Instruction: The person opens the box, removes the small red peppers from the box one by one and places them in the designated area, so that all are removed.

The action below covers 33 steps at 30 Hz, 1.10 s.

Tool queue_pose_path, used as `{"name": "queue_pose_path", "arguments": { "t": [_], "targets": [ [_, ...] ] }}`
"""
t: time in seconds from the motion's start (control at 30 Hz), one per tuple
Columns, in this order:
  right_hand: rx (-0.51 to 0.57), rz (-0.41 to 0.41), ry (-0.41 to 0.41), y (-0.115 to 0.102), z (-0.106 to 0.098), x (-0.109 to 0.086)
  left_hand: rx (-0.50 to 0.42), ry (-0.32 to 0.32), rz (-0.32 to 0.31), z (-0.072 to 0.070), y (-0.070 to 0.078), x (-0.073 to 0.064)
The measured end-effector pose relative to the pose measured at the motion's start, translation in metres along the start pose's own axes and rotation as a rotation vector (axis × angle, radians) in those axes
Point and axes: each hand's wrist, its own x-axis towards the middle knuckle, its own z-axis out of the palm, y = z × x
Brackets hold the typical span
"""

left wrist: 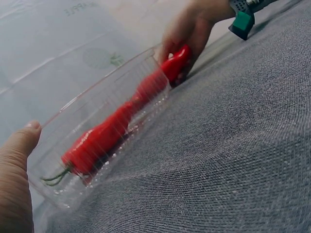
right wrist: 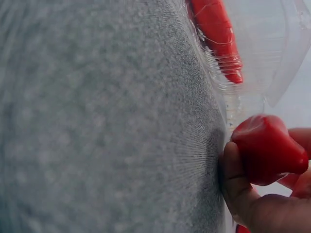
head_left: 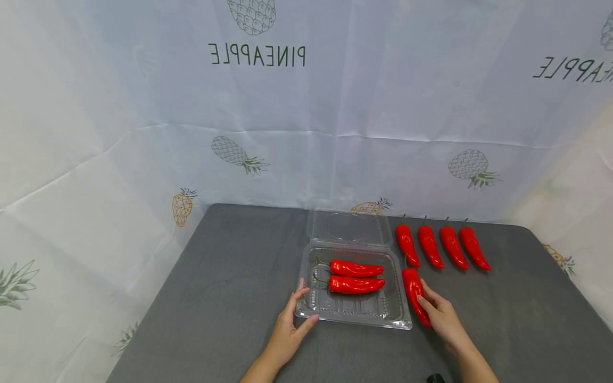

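A clear plastic clamshell box lies with its lid folded back on the dark cloth. Inside it two red chili peppers lie side by side, stems to the left. My left hand touches the box's near left corner, thumb and fingers spread along its rim. Beside the box's right wall, my right hand grips another red pepper between thumb and fingers, its stem pointing away from me. The right wrist view shows this held pepper close up, pinched near its tip end.
Several more red peppers stand in a row at the back right, stems toward the wall. The raised lid leans at the back. A white pineapple-print cloth hangs behind the table. A small black object sits at the near edge.
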Motion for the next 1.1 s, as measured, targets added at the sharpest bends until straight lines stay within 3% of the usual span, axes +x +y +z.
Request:
{"name": "queue_pose_path", "arguments": {
  "t": [0.17, 0.43, 0.63, 0.87, 1.1],
  "targets": [
    [-0.085, -0.002, 0.035, -0.0005, 0.0020, 0.0022, 0.006, 0.001, -0.010, 0.0003, -0.0012, 0.0001],
    [-0.233, -0.106, 0.149, -0.0015, 0.0035, 0.0028, 0.004, -0.001, -0.036, 0.0007, -0.0017, -0.0003],
    [-0.412, -0.124, 0.183, -0.0027, 0.0031, 0.0068, 0.006, 0.000, -0.034, 0.0006, -0.0009, -0.0001],
    [-0.444, -0.161, 0.187, -0.0027, 0.0046, 0.0074, 0.010, -0.001, -0.040, 0.0000, 0.0011, 0.0002],
    [-0.443, -0.133, 0.177, -0.0047, 0.0043, 0.0072, 0.019, 0.005, -0.024, 0.0002, 0.0007, 0.0001]
  ]
}}
